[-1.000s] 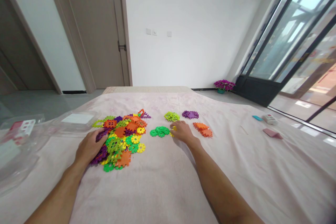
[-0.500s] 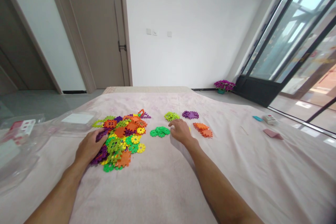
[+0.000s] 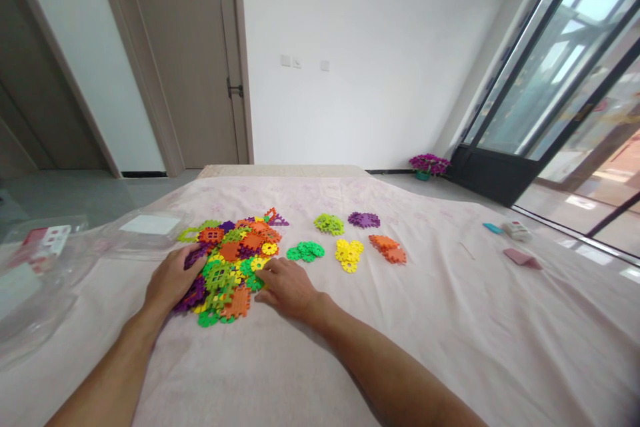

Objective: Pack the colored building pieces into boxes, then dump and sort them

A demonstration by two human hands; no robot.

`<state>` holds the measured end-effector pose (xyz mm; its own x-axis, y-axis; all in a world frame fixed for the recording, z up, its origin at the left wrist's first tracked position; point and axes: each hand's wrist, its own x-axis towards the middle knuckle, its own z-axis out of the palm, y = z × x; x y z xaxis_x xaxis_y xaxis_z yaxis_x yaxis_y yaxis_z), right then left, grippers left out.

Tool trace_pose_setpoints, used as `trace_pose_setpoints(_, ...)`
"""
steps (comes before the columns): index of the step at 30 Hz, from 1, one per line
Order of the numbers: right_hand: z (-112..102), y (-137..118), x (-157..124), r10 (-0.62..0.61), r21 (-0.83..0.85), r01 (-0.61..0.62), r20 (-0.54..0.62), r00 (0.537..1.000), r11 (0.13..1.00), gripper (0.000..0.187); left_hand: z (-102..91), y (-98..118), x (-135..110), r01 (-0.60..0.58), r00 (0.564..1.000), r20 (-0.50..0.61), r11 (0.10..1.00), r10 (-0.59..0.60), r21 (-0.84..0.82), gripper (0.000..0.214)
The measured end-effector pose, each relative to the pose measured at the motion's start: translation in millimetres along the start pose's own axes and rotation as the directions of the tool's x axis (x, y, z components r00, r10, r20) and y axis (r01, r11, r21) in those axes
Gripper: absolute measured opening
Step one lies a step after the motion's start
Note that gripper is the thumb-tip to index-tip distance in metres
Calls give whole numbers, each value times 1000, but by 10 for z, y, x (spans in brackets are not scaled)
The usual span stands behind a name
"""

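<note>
A mixed pile of plastic interlocking pieces [image 3: 230,251] lies on the cloth, with toothed squares, window-shaped frames and notched discs in several colours. My left hand [image 3: 170,278] rests against the pile's left side, its thumb and fingers apart over purple pieces [image 3: 194,295]. At the right edge, my right hand [image 3: 290,285] reaches in with thumb and forefinger apart, touching green and yellow discs; its palm hides part of them. Sorted by colour to the right are green discs [image 3: 306,251], yellow discs [image 3: 349,253], lime pieces [image 3: 329,223], purple pieces [image 3: 364,219] and orange pieces [image 3: 388,249].
Clear plastic packaging [image 3: 45,280] and a lid with a white card [image 3: 150,224] lie at the left. A pink cloth [image 3: 320,360] covers the table. Toward the right are a small white box [image 3: 517,231], a blue item [image 3: 493,228] and a folded pink piece [image 3: 522,258].
My right hand has moved left from beside the green discs to the pile's right edge, uncovering the yellow discs. My left hand stays in place.
</note>
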<state>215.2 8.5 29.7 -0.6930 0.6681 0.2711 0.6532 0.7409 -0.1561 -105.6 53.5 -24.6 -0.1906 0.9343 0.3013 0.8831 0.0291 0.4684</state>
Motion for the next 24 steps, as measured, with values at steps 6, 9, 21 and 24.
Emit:
trace_pose_setpoints(6,114,6,35,23,-130,-23,0,1000,991,33,-1,-3,-5,5,1000,0,1000,-5,-5,59)
trace_pose_setpoints(9,146,4,26,9,-156,-12,-21,1000,988,26,8,-13,0,2,1000,-12,1000,-2,-14,57)
trace_pose_setpoints(21,-62,202,-45,331,53,-329,-276,902,943,24,10,-19,11,2,1000,3,1000,-2,6,61)
trace_pose_setpoints(24,-132,357,-81,459,81,-456,-286,841,887,23,19,-33,9,-5,1000,-3,1000,5,14,61)
